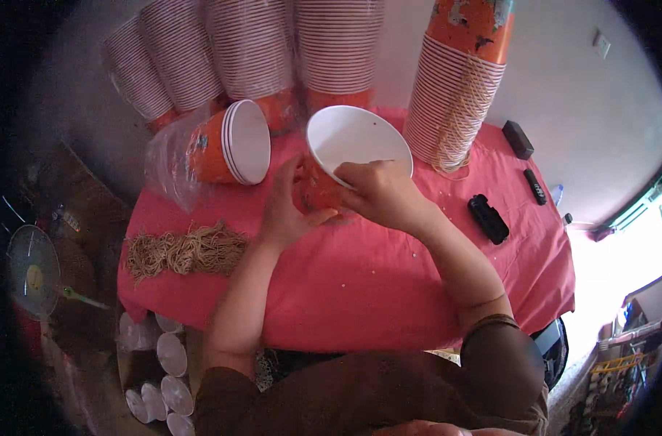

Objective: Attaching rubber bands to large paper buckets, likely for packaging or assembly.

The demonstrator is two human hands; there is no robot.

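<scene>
At the bottom of the frame are two bare arms with brown sleeves, and at the lower left are some pale round things (172, 354). Next comes a surface under a pink cloth (360, 305). On its left side lies a messy bunch of tan strings (186, 251). In the middle, both hands hold one big cup (353, 138), white inside and orange outside, tipped a bit. The left hand (284, 211) has its grip curved around the cup's outside, low on the left. The right hand (382, 192) has fingers over the near rim, and its grip seems to pinch the cup wall there. A black case (489, 219) lies open to the right. Farther back on the left, a few nested cups (215, 149) lie on their side, partly in a clear bag. On the right, a tall stack of cups (454, 94) has tan strings hanging along its rims, so those look done. I can see no string on the cup in the hands, so it looks unfinished. Farthest away, at the upper left and top, stand more stacks in clear wrap (251, 51); they show no strings, so many seem left to do.
</scene>
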